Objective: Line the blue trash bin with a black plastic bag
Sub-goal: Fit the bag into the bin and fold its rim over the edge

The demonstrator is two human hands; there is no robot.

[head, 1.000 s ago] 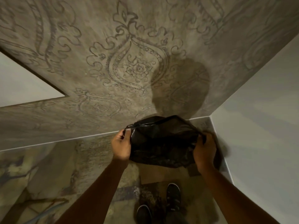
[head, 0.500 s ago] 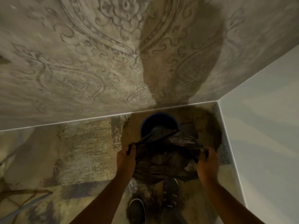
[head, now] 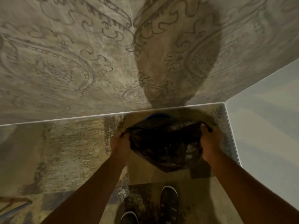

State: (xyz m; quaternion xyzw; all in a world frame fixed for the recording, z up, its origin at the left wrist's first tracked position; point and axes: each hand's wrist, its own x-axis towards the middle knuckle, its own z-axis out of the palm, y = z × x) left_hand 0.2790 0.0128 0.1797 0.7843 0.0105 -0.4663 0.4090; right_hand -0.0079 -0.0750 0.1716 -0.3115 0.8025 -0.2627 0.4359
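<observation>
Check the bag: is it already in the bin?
Not yet. Both hands, left hand and right hand, hold the black bag bunched above the blue bin.

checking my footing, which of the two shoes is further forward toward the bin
The right shoe: its toe reaches further toward the blue trash bin than the left shoe, which sits back at the frame's bottom edge.

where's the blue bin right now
In the head view the blue trash bin stands on the floor against the patterned wall, near the right corner, mostly hidden behind the black plastic bag held between both hands.
</observation>
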